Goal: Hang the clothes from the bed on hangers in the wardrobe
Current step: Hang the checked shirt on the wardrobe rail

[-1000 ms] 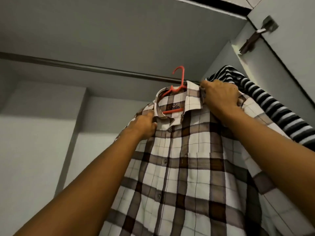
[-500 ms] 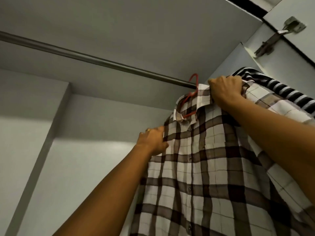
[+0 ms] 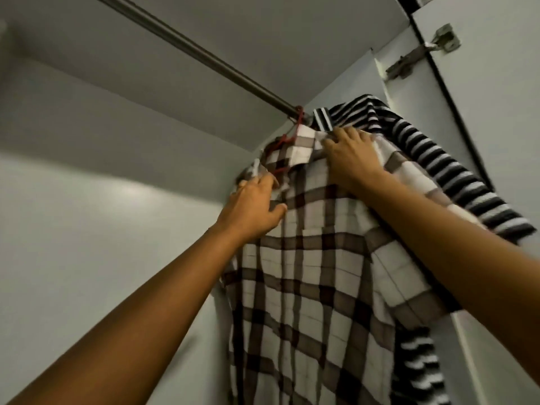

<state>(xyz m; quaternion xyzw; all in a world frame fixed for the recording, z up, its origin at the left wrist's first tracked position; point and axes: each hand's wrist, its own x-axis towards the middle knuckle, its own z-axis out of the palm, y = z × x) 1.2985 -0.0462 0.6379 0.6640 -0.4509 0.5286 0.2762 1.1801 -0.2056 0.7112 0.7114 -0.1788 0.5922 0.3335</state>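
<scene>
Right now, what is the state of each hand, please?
Left hand: closed, pinching the plaid shirt below the collar.
Right hand: open, resting flat on the shirt's shoulder.

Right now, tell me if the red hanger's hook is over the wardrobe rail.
Yes, the red hanger's hook loops over the rail, beside the striped shirt.

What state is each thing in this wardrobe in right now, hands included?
Grey metal wardrobe rail: fixed, carrying the hanger.
Red plastic hanger: hooked over the rail.
Brown-and-white checked shirt: hanging on the hanger.
Black-and-white striped garment: hanging next to the shirt, touching it.
Left hand: grips the shirt front below the collar.
Right hand: rests flat on the shirt's shoulder.
</scene>
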